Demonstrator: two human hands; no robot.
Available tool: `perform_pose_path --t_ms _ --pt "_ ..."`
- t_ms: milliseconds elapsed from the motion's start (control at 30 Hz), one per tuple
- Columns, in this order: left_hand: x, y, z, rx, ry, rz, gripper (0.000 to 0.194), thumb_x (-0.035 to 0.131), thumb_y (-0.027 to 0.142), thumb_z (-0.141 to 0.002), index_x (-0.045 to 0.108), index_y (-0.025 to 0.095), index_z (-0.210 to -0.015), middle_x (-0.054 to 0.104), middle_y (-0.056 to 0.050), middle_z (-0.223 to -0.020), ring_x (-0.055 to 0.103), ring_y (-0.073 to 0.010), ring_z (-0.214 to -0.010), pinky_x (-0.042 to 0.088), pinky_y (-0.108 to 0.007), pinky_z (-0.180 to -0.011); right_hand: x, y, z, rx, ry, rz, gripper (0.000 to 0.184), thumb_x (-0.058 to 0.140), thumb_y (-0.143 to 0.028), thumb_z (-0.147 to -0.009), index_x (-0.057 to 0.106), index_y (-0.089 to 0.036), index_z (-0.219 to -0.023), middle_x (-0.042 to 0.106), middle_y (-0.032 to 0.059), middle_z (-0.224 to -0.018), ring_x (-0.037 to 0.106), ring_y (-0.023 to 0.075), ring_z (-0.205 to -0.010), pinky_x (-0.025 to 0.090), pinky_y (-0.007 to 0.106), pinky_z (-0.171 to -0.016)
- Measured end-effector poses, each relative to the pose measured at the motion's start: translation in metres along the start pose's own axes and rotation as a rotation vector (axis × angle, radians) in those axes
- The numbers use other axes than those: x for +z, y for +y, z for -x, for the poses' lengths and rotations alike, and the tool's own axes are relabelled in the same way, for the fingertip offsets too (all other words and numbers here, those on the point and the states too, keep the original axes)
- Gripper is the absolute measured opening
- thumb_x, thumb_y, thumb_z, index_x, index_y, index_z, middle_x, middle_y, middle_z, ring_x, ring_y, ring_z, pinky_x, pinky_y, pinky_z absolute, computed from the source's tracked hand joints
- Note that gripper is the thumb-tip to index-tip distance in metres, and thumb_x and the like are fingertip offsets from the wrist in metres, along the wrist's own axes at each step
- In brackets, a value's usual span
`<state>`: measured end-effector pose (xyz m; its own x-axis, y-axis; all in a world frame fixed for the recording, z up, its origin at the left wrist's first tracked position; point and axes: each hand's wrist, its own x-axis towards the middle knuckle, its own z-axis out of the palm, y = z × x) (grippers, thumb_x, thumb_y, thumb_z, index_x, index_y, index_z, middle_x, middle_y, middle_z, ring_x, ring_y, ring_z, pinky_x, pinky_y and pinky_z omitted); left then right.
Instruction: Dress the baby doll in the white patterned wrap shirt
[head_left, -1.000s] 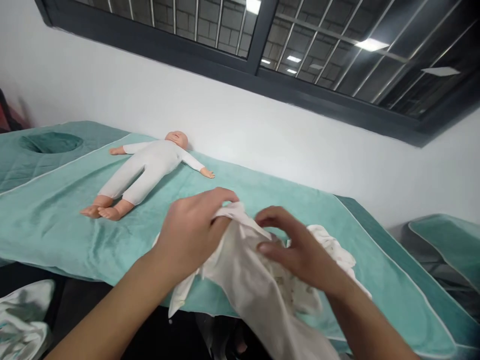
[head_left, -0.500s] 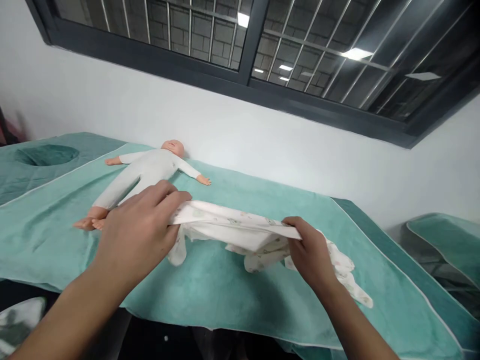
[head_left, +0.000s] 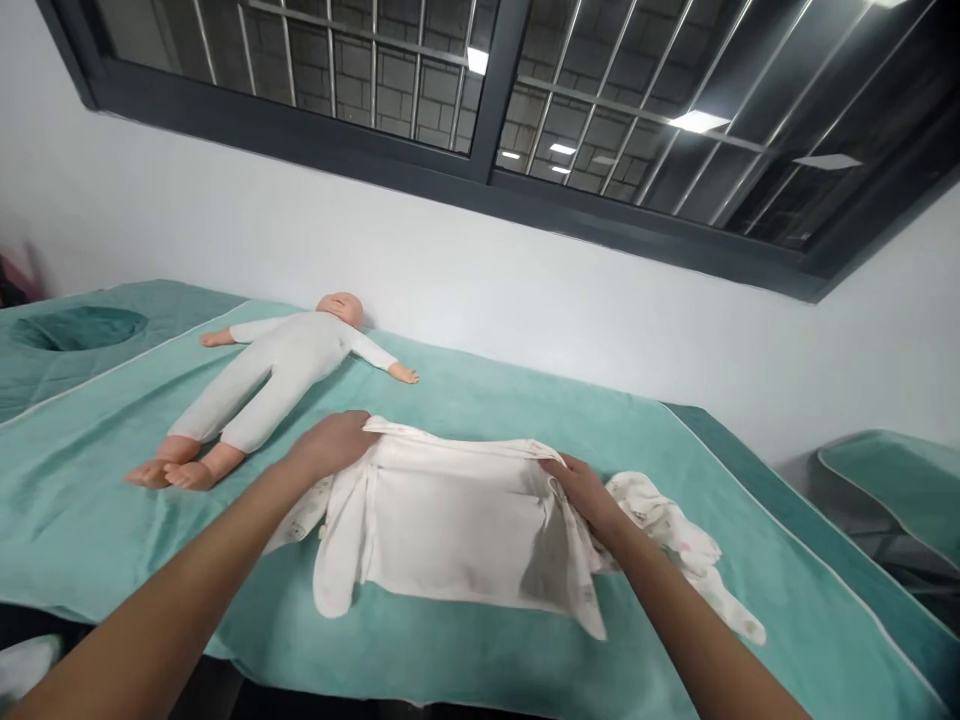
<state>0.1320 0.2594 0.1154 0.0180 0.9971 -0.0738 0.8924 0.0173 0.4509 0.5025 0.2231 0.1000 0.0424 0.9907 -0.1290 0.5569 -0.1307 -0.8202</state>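
My two bare hands hold a small white garment stretched between them over a bed covered in teal cloth. My left hand (head_left: 334, 442) is closed on the upper left corner of the garment (head_left: 457, 530), with its fingertips mostly hidden by the fabric. My right hand (head_left: 577, 490) grips the upper right corner, fingers pinching the edge. The upper edge runs nearly straight from hand to hand and shows a faint printed pattern; below it a plain white panel spreads toward me. On the left a sleeve-like piece with a rounded end (head_left: 335, 585) points down toward me, and a pointed flap (head_left: 595, 615) does the same on the right. I cannot tell whether the lower edge touches the bed cover (head_left: 465, 655) or hangs just above it.

Just beyond my right forearm lies a second white printed garment (head_left: 675, 530), crumpled on the bed. Farther off to the left, a baby doll (head_left: 300, 350) lies on its back, arms spread, head near the wall (head_left: 525, 290) and feet toward my left. Its body is white; its hands, feet and head are peach-coloured. At the far left the bed has an oval hollow (head_left: 81, 328). Above the wall, a dark-framed window (head_left: 484, 90) shows metal bars and bright reflected lights.
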Motion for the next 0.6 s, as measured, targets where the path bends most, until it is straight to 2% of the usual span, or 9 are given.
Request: perform_pose_path --t_ms 100,200,333,433,533,600 --pt "0.019 0.002 -0.039 -0.014 -0.036 -0.003 0.040 0.042 0.052 -0.084 0.067 0.023 -0.095 0.071 -0.009 -0.111 0.065 -0.0281 -0.101 0.048 -0.034 -0.083 0.008 0.004 -0.034 -0.007 0.086 0.261 0.045 0.040 -0.050 -0.089 0.068 -0.015 -0.094 0.072 0.0076 -0.096 0.064 0.0239 -0.091 0.047 0.031 -0.079" --pt "0.028 0.013 -0.075 -0.059 0.029 -0.035 0.042 0.040 0.052 -0.086 0.065 0.021 -0.100 0.068 -0.013 -0.114 0.064 -0.0312 -0.105 0.048 -0.037 -0.081 0.014 -0.001 -0.068 0.014 0.200 0.402 0.043 0.037 -0.048 -0.091 0.066 -0.017 -0.090 0.070 0.0097 -0.095 0.062 0.0244 -0.091 0.043 0.033 -0.080" --pt "0.039 0.026 -0.111 -0.045 0.108 -0.081 0.046 0.039 0.049 -0.089 0.060 0.015 -0.112 0.068 -0.019 -0.106 0.064 -0.0348 -0.099 0.047 -0.041 -0.078 0.019 -0.001 -0.107 0.060 0.321 0.554 0.041 0.035 -0.047 -0.093 0.063 -0.017 -0.100 0.067 0.0137 -0.098 0.060 0.0273 -0.093 0.041 0.037 -0.080" --pt "0.053 0.035 -0.114 0.006 0.182 -0.124 0.041 0.044 0.033 -0.090 0.051 0.015 -0.126 0.062 -0.019 -0.118 0.059 -0.0331 -0.108 0.045 -0.042 -0.085 0.022 0.007 -0.121 -0.031 0.395 0.681 0.037 0.040 -0.043 -0.093 0.060 -0.017 -0.111 0.064 0.0139 -0.109 0.058 0.0282 -0.099 0.041 0.039 -0.083" --pt "0.075 0.050 -0.096 0.132 0.377 -0.231 0.046 0.040 0.014 -0.089 0.044 0.016 -0.135 0.053 -0.018 -0.131 0.048 -0.0331 -0.121 0.039 -0.046 -0.095 0.031 0.010 -0.118 -0.318 0.518 0.732 0.036 0.047 -0.038 -0.091 0.057 -0.017 -0.119 0.059 0.0136 -0.121 0.052 0.0300 -0.113 0.040 0.042 -0.093" --pt "0.091 0.062 -0.083 0.300 0.469 -0.274 0.045 0.037 0.007 -0.088 0.049 0.015 -0.131 0.054 -0.016 -0.129 0.047 -0.0303 -0.120 0.038 -0.045 -0.097 0.046 0.007 -0.109 -0.485 0.492 0.626 0.036 0.044 -0.036 -0.093 0.055 -0.018 -0.122 0.058 0.0127 -0.124 0.051 0.0277 -0.117 0.039 0.041 -0.098"
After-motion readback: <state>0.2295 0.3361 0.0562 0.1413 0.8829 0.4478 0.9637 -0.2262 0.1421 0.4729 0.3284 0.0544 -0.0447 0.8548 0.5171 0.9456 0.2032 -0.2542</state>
